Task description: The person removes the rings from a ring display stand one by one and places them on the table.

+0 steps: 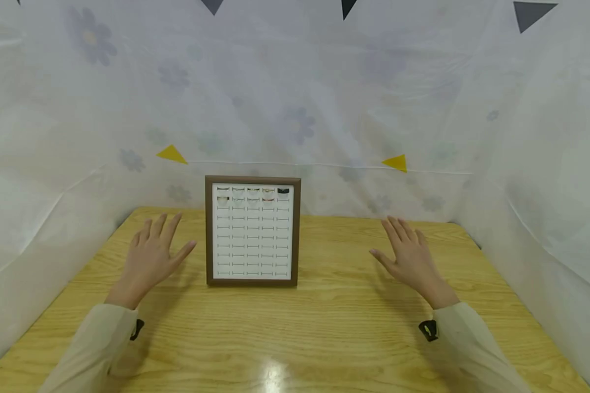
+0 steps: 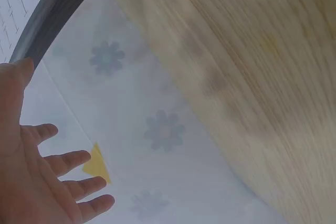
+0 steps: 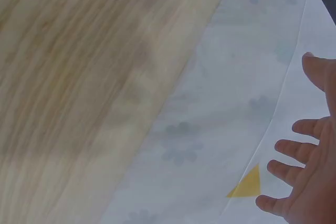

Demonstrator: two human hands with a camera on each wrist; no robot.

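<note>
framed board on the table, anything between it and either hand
Nothing visible. The framed board lies flat on the wooden table, with bare tabletop between it and the left hand and the right hand. Both hands are open and empty.

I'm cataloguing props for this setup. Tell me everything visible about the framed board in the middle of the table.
The framed board is a rectangle with a dark brown, wood-like frame around a white panel. The panel carries a grid of short slots in five columns. Only the top rows look filled, with small pieces too small to identify; one at the top right is dark. It sits on the wooden table, centred towards the back edge. Whether it lies flat or leans is unclear. Neither the left hand nor the right hand touches it.
</note>
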